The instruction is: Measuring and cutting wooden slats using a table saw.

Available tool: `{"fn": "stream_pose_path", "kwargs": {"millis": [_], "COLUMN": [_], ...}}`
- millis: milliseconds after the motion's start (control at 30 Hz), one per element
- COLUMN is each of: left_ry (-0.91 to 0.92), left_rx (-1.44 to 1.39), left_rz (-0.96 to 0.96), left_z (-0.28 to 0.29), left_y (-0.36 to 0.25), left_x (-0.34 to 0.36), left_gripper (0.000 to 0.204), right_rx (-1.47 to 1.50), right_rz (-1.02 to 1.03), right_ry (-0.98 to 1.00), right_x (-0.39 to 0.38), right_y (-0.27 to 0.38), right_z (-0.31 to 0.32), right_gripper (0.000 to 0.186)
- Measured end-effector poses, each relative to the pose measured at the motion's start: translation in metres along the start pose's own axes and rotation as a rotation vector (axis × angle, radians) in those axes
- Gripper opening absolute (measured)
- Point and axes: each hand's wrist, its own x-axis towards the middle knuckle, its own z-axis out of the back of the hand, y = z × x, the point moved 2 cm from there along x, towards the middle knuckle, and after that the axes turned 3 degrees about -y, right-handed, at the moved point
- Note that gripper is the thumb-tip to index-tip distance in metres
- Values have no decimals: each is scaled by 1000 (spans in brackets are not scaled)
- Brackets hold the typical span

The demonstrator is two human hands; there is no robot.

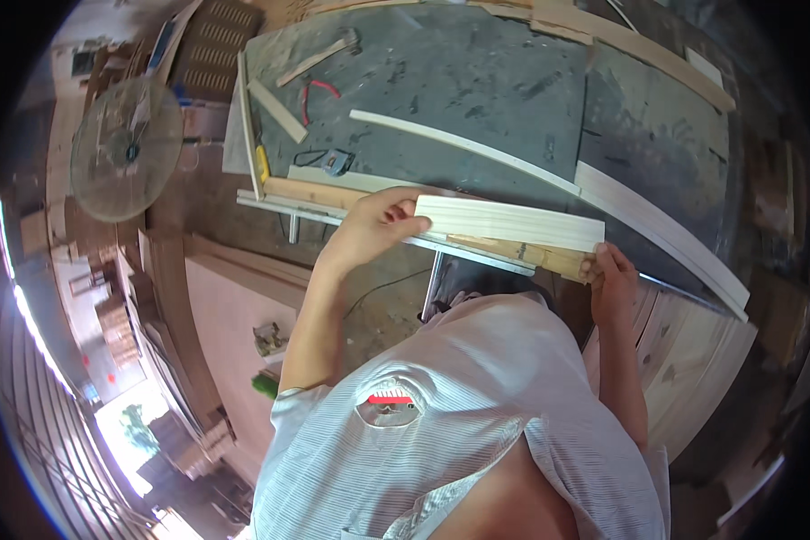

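A short pale wooden board (511, 222) is held level between my two hands over the near edge of the workbench. My left hand (385, 225) is closed round its left end, thumb on the face. At the board's lower right corner, the fingers of my right hand (613, 277) are curled and pinch it. Behind the board, a long thin pale wood strip (477, 148) lies slantwise across the dark bench top (441, 72). A wider pale plank (666, 229) lies against the strip's right part.
On the bench's left lie a tape measure (337, 162), red-handled pliers (307, 101), a hammer (319, 61), a wood offcut (278, 111) and a yellow-handled tool (262, 165). A round fan (128, 148) stands at the left. Large wood panels (234, 315) lean below it.
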Motion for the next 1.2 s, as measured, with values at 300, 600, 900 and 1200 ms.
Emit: {"fn": "stream_pose_path", "kwargs": {"millis": [300,600,900,1200], "left_ry": [-765,-450,125,371], "left_rx": [667,727,-952,-1023], "left_rz": [-261,-16,313,300], "left_z": [62,124,-55,-128], "left_y": [167,192,65,45], "left_x": [26,72,-28,-29], "left_gripper": [64,46,56,37], "right_rx": [-268,-736,-1080,-1177], "right_rz": [-126,-172,496,361], "right_ry": [101,143,552,655], "right_x": [19,42,-49,-67], "right_y": [-23,-20,2,7], "right_z": [-46,-87,-139,-132], "right_gripper": [21,26,67,80]}}
